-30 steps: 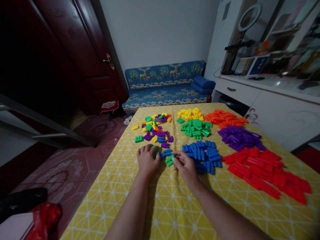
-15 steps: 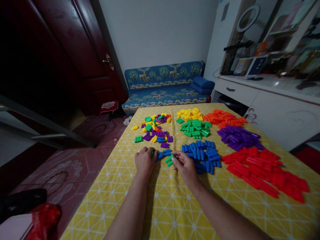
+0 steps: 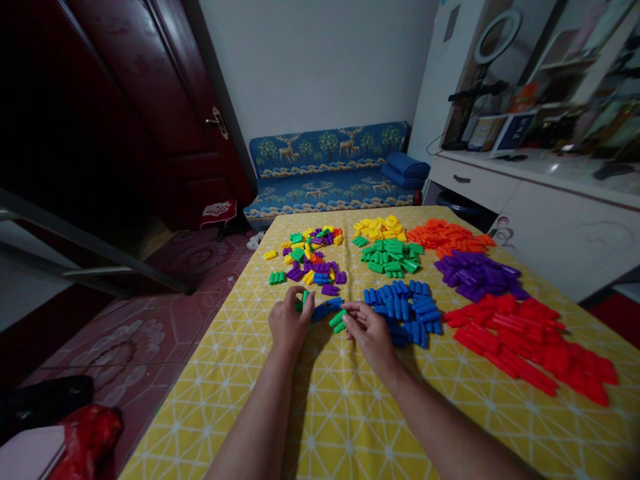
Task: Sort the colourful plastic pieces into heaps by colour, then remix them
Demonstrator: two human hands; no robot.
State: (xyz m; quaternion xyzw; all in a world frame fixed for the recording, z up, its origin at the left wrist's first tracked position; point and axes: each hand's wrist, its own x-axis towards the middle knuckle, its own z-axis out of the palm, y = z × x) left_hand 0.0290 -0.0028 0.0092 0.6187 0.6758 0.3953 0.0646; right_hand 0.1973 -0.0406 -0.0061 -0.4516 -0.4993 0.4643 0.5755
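To handle these small pieces well, you should pinch each one lightly by its sides, between the thumb and the first fingers, and keep both wrists low over the desk [image 3: 330, 420], because smooth plastic may slip out if it is pressed at a rounded end. It is also wise to mind the blue pieces [image 3: 326, 308], which lie between your two hands: a careless knuckle could push them toward the blue pile [image 3: 404, 308]. Your left hand [image 3: 290, 325], the one nearer to the left edge of the desk, is partly curled, with its thumb and fingers closed around a green block [image 3: 306, 298]; more green shows between the fingers, but I cannot tell if it is one block or several, nor whether this hand touches the blue pieces. Your right hand [image 3: 369, 329] is half closed and grasps another green piece [image 3: 338, 321] between thumb and fingertips, just beside the blue pile, about midway between the left and right edges. Farther toward the far edge lie the green pile [image 3: 393, 257] and the yellow pile [image 3: 380, 228]; the orange pile [image 3: 447, 235] is near the far right corner, and the purple pile [image 3: 477, 275] and the red pile [image 3: 530, 337] are along the right edge. The mixed pieces [image 3: 315, 257] lie toward the far left corner, beyond your left hand.
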